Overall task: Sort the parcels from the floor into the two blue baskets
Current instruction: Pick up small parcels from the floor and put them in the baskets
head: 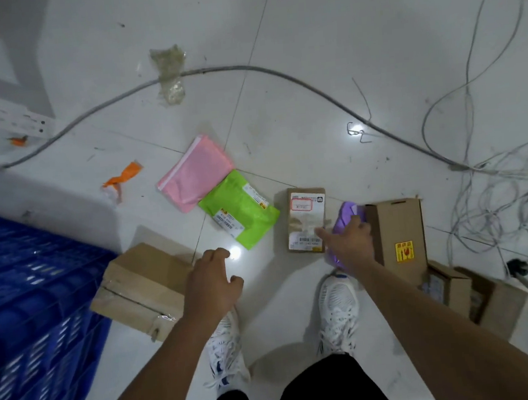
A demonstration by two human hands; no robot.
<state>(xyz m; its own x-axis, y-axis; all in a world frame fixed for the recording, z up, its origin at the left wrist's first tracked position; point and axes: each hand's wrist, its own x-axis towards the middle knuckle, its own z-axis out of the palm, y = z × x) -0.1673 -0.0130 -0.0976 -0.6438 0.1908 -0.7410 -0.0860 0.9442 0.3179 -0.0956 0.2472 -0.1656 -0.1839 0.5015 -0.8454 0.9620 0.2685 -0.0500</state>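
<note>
White shoes (338,311) stand on the floor (308,68); the left hand (211,285) hangs over it, fingers loosely curled and holding nothing, just beside a box (143,290) next to the blue basket (25,300). The right hand (349,246) grasps a purple parcel (347,216) between two cartons; farther off lie green (241,214) and pink (196,172) bags

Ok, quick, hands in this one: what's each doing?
Left hand: open, fingers loosely curled, holding nothing.
Right hand: on the purple mailer bag; grip cannot be told.
</note>
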